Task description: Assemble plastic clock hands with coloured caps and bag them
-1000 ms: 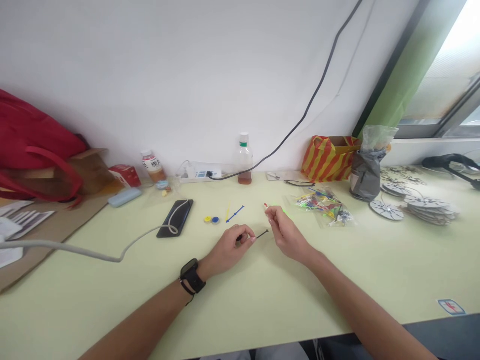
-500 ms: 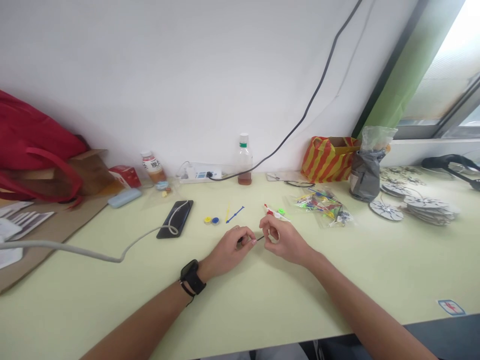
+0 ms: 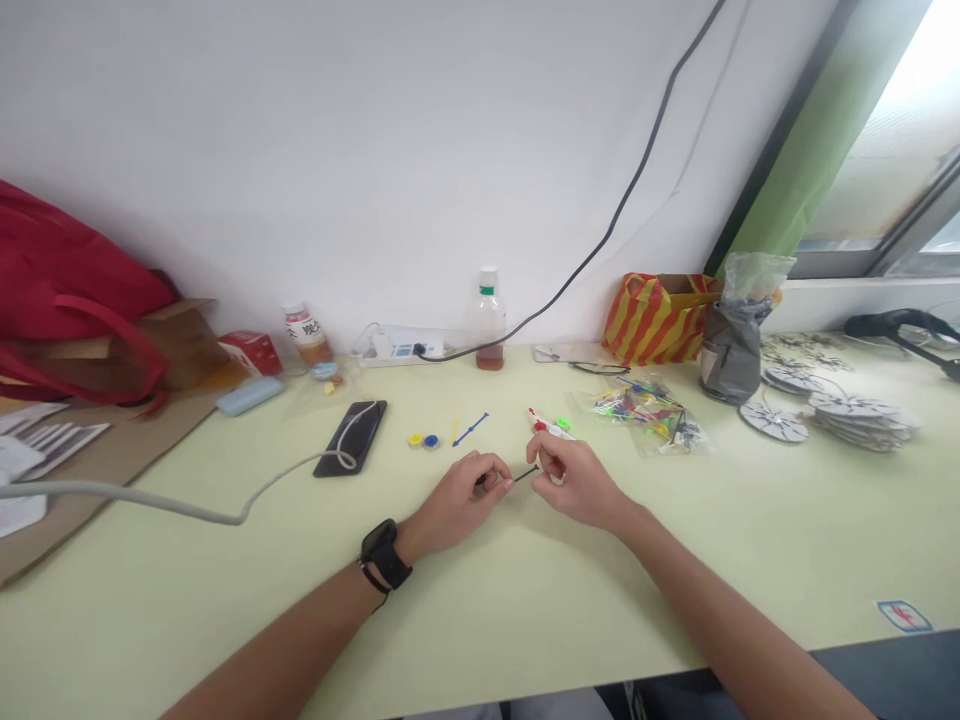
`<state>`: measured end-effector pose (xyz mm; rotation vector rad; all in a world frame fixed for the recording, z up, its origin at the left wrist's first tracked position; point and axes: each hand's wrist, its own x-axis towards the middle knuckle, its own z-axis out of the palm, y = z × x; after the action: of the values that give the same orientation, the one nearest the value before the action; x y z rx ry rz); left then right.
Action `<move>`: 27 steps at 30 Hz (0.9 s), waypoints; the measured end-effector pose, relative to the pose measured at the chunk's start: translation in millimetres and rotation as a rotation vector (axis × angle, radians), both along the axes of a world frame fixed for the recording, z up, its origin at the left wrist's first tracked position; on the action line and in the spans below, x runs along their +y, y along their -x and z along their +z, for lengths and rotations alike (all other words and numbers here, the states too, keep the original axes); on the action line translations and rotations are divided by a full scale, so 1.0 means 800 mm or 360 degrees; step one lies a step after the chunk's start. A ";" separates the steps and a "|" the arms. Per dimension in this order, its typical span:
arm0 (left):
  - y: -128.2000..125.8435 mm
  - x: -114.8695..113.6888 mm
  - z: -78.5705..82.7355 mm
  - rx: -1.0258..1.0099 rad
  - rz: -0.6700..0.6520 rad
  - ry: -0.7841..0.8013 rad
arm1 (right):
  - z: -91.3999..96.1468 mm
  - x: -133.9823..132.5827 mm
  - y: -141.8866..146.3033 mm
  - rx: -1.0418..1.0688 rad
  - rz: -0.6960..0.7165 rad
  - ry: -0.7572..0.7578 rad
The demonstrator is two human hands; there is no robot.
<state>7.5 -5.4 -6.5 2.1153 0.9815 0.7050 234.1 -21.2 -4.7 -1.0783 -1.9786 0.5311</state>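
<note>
My left hand pinches a thin black plastic stick between thumb and fingertips; some dark part also shows inside the curled fingers. Across from it, my right hand is curled loosely at the stick's far end, thumb and index finger apart. Beyond the hands lie a blue stick, a thin yellow stick, a yellow disc and a blue disc. Just behind my right hand are red and white pieces and a bright green piece, partly hidden.
A black phone with a grey cable lies at left. Clear bags of coloured parts lie at right, near stacked white discs. A bottle and a power strip stand by the wall.
My right hand has shifted slightly right, so more of the black stick and its far tip show. My left hand stays in place.
</note>
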 end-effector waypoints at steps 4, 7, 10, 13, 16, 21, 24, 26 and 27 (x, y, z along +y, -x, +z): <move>0.001 0.001 -0.002 -0.0010 0.0006 0.0006 | 0.000 0.001 0.001 -0.0007 -0.0010 -0.0075; 0.000 0.001 -0.003 -0.0023 0.0013 -0.0001 | 0.001 0.002 0.001 -0.0029 0.0024 -0.0164; 0.000 0.001 -0.002 -0.0023 0.0001 -0.0002 | 0.001 0.002 0.001 -0.0053 0.0029 -0.0169; 0.000 0.001 -0.001 -0.0028 -0.0001 -0.0008 | 0.000 0.002 -0.001 -0.0048 0.0010 -0.0159; 0.001 0.001 -0.002 -0.0032 0.0003 0.0000 | 0.000 0.002 -0.001 -0.0031 -0.0025 -0.0135; 0.001 0.002 -0.003 -0.0036 0.0013 0.0019 | -0.002 0.002 -0.001 -0.0032 -0.0033 -0.0130; 0.001 0.002 -0.004 -0.0045 0.0012 0.0022 | -0.001 0.002 -0.001 -0.0048 -0.0039 -0.0162; 0.001 0.002 -0.004 -0.0055 0.0011 0.0025 | 0.001 0.002 -0.001 -0.0075 -0.0058 -0.0176; 0.001 0.002 -0.004 -0.0061 0.0013 0.0028 | 0.002 0.001 -0.001 -0.0096 -0.0069 -0.0187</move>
<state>6.6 -3.6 -9.6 2.0759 0.9727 0.7361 234.8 -20.4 -3.3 -1.0722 -2.0078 0.3581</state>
